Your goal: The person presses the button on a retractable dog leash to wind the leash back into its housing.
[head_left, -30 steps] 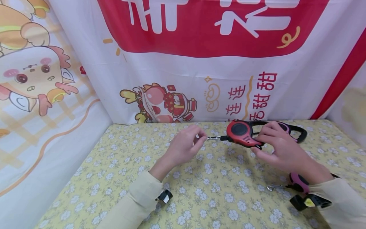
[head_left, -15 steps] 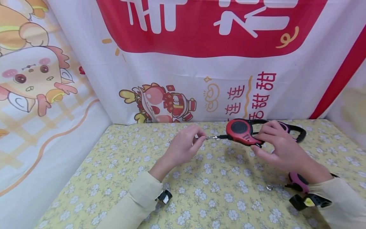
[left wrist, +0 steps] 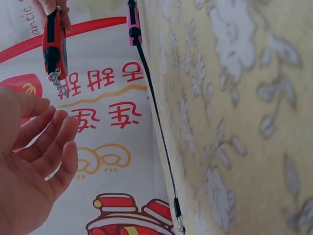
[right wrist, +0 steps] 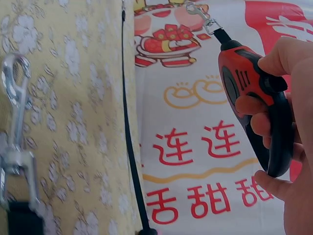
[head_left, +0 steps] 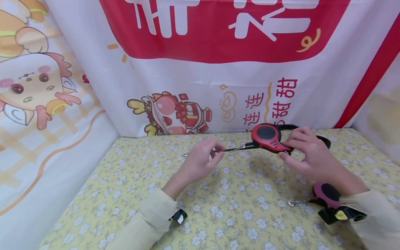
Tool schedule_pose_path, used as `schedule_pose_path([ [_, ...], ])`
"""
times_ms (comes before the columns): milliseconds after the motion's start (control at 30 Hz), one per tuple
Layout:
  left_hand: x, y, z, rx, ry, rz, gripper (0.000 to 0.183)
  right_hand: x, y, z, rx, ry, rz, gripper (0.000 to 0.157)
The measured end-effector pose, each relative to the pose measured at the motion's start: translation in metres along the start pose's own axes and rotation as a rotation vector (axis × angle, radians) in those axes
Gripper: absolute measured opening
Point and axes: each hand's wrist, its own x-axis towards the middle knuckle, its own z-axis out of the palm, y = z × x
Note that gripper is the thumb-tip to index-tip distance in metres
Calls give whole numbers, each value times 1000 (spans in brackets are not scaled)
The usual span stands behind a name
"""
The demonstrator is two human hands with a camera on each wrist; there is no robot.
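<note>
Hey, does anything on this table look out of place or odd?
One thing: the pink leash has its thin black cord lying drawn out along the flowered tablecloth, with the clip far from the housing. The red leash in the right hand is reeled in short.

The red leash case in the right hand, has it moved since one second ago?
Yes. The red leash case has risen off the tablecloth and now overlaps the banner's red characters behind it, held by the right hand.
</note>
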Motion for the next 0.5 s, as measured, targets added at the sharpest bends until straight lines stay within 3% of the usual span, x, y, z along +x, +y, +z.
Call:
schedule_pose_path([
  [233, 3, 3, 15, -138, -167, -101, 46, -5, 14, -15, -38, -25, 80, 29],
  [500, 19, 17, 34, -248, -265, -181, 80, -32, 38, -37, -125, -146, 206, 29],
])
